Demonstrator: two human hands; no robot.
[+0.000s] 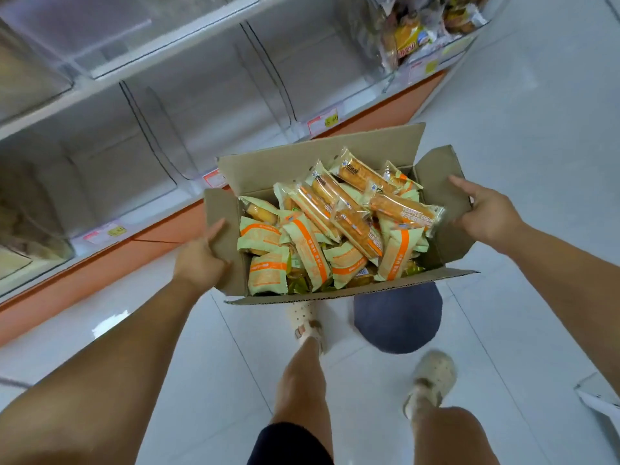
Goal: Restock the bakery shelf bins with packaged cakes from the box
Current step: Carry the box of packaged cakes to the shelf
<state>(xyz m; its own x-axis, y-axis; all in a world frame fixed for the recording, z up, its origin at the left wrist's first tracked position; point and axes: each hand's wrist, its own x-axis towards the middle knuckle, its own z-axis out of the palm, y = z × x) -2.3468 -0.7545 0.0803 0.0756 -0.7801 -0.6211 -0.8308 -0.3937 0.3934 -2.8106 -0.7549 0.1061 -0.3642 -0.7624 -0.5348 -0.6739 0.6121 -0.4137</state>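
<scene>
An open cardboard box hangs in front of me, held up between both hands. It is full of packaged cakes in green and orange wrappers, with several long clear-wrapped waffle breads on top. My left hand grips the box's left flap, thumb on the inside. My right hand grips the right flap. The clear shelf bins stand to the left and ahead, most of them bare inside.
A bin at the top right holds bagged bread. Price tags line the shelf's front edge above an orange base. A dark blue round stool sits on the white tiled floor under the box, beside my feet.
</scene>
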